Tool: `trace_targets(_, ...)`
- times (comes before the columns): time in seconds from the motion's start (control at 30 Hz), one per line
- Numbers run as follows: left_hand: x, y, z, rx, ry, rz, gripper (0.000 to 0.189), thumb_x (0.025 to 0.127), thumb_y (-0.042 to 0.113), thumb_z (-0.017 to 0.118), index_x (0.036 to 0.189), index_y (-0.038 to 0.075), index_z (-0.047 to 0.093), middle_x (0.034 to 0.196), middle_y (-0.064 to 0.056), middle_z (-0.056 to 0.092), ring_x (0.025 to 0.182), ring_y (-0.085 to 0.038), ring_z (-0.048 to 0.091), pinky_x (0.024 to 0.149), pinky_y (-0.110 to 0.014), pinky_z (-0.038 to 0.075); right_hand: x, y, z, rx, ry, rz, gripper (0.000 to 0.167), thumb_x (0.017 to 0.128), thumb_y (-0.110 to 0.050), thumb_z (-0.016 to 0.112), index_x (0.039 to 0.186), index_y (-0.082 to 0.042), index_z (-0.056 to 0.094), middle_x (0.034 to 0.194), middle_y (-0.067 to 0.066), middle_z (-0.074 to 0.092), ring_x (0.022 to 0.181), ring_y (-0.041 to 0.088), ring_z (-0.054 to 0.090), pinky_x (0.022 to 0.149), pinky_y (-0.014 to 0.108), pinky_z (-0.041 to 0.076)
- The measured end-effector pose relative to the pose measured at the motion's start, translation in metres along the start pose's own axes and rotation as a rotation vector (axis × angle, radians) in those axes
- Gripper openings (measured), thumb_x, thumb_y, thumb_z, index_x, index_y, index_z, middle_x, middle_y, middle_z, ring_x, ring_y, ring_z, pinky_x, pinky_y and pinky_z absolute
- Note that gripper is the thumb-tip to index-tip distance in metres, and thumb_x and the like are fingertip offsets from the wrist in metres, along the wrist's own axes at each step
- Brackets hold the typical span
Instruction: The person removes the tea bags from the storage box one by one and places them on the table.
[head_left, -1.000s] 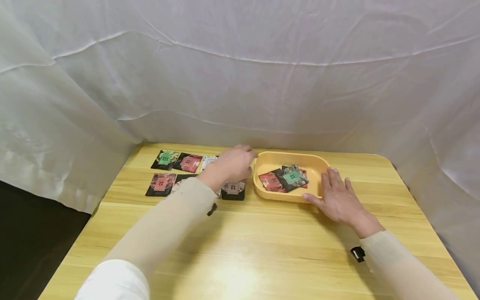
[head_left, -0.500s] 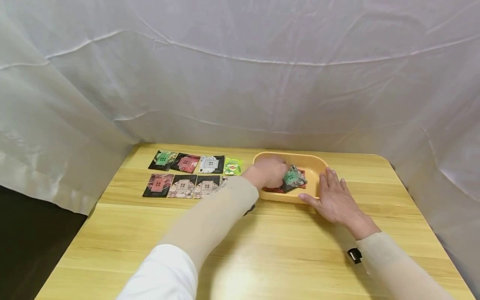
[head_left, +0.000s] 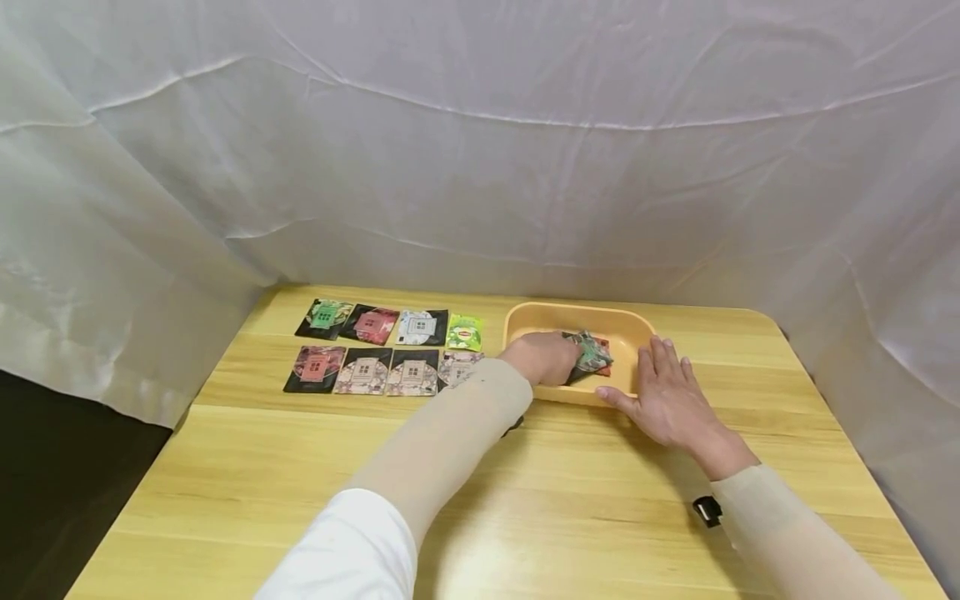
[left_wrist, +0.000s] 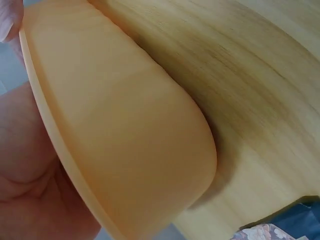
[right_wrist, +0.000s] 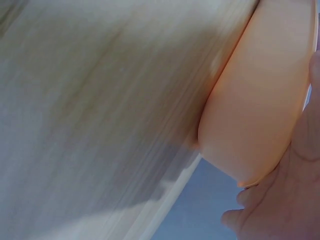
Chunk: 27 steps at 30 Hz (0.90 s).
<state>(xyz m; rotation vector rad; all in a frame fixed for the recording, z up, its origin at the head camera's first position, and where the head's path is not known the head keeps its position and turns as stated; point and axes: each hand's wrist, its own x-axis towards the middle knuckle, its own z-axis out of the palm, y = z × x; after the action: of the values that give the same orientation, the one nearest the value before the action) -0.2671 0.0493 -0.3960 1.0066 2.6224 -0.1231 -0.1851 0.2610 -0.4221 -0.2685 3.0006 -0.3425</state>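
An orange plastic tray point(head_left: 630, 390) holds several tea bag sachets. My left hand point(head_left: 543, 357) reaches into its left half, and the fingers touch a green-labelled tea bag sachet point(head_left: 594, 353), which looks bunched. The thumb is hidden, so a pinch cannot be confirmed. Part of a red sachet point(head_left: 604, 367) shows beneath the green one. At the tray's right end, my right hand point(head_left: 671, 400) rests against the rim with fingers straight and thumb spread along the front edge. In both wrist views the tray's outer wall point(left_wrist: 125, 120) fills much of the picture beside the palm.
Two rows of tea bag sachets lie left of the tray, among them a black-and-white one point(head_left: 422, 327), a yellow-green one point(head_left: 466, 332) and a red one point(head_left: 316, 368). My left forearm partly covers a floral sachet point(head_left: 459, 363). A pale curtain point(head_left: 480, 167) hangs behind the wooden table point(head_left: 570, 492).
My left hand has moved right from beside the sachet rows into the tray, then down and right to the green-labelled sachet, which has bunched up. The right hand has stayed at the rim.
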Motion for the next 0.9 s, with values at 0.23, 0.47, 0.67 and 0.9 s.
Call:
trace_targets(0.23,-0.005,-0.006,-0.004,0.046,0.018,-0.048,0.040,0.110,0.027,0.049,0.148,0.020,0.060,0.143,-0.006,0.066,0.126,-0.022,0.064,0.101,-0.039,0.057,0.001,0.001,-0.001,-0.005,0.011,0.002,0.116,0.100,-0.078,0.040,0.161,0.017,0.012,0.170,0.037,-0.004,0.157,0.058,-0.002,0.125,0.074,0.002)
trace_targets(0.47,-0.002,0.000,-0.004,-0.024,0.023,0.034,0.050,0.114,0.030,0.045,0.162,0.043,0.040,0.172,0.002,0.034,0.159,-0.024,0.031,0.126,-0.046,0.036,0.001,-0.001,0.002,0.005,0.005,-0.007,0.115,0.100,-0.078,0.040,0.161,0.016,0.012,0.170,0.038,-0.004,0.158,0.057,-0.002,0.124,0.076,0.003)
trace_targets(0.67,-0.006,0.005,-0.004,0.015,-0.007,0.056,0.046,0.115,0.034,0.037,0.158,0.047,0.044,0.174,0.005,0.029,0.163,-0.027,0.020,0.127,-0.053,0.033,0.001,-0.003,0.003,0.005,0.003,-0.007,0.115,0.100,-0.078,0.039,0.161,0.016,0.013,0.170,0.038,-0.004,0.158,0.056,-0.002,0.124,0.076,0.004)
trace_targets(0.9,-0.010,0.004,-0.008,0.011,-0.077,-0.044,0.050,0.115,0.032,0.039,0.163,0.041,0.037,0.170,0.000,0.039,0.154,-0.022,0.040,0.113,-0.043,0.051,0.000,0.000,0.002,0.006,0.012,-0.002,0.115,0.100,-0.078,0.040,0.161,0.016,0.013,0.170,0.037,-0.004,0.158,0.057,-0.001,0.123,0.077,0.003)
